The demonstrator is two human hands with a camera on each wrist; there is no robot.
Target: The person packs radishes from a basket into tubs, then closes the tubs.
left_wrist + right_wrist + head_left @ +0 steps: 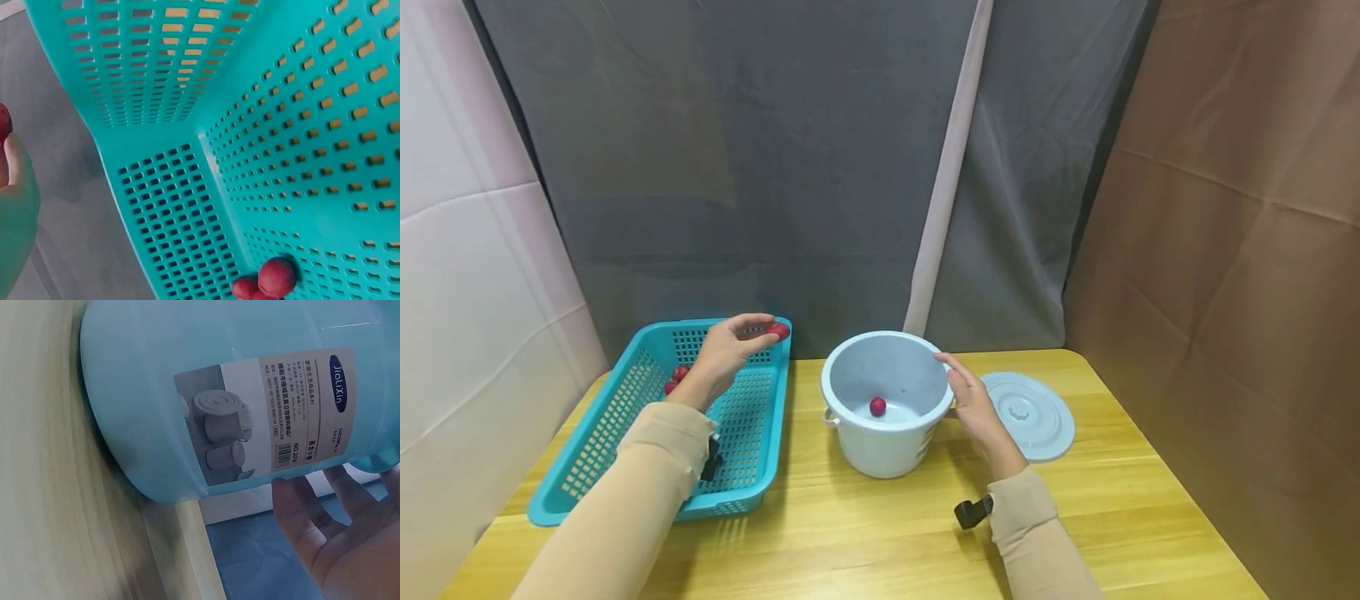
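Pinching a red ball (778,331) above the basket (625,400), left hand (726,350) should carry it squarely over the pail (883,442), steadied by right hand's (973,404) straight fingers.

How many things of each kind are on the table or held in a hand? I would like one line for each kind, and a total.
Red balls: 4 (one pinched in the left hand at, one in the bucket, two in the basket)
Teal basket: 1
Pale blue bucket: 1
Bucket lid: 1
Total: 7
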